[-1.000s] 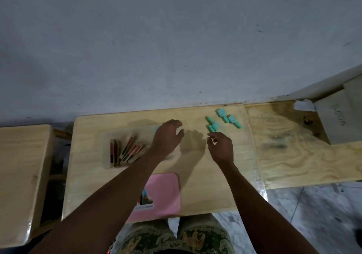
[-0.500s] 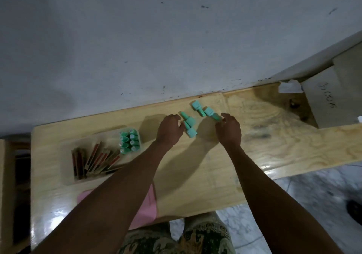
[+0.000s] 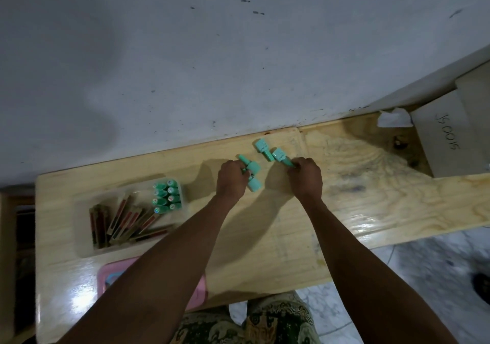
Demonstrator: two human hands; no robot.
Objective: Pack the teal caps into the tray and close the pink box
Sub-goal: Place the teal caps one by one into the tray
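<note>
Head view
Left hand (image 3: 231,179): I see it curled, fingers pinched on a pair of teal caps (image 3: 252,175) lying on the counter (image 3: 278,237).
Right hand (image 3: 305,176): closed on the stem of another teal cap (image 3: 280,156); a fourth cap (image 3: 262,147) lies just beyond.
Writing: grey box (image 3: 442,142) reads roughly "JS0015".
Tray (image 3: 84,211): left of my hands, teal caps packed upright.
Pink box (image 3: 108,274): near edge, under my left forearm.

Four loose teal plastic caps (image 3: 254,168) are seen centre frame; eight more (image 3: 167,196) are packed in the clear plastic tray (image 3: 84,248) at left. One pink box (image 3: 106,274) is counted.
</note>
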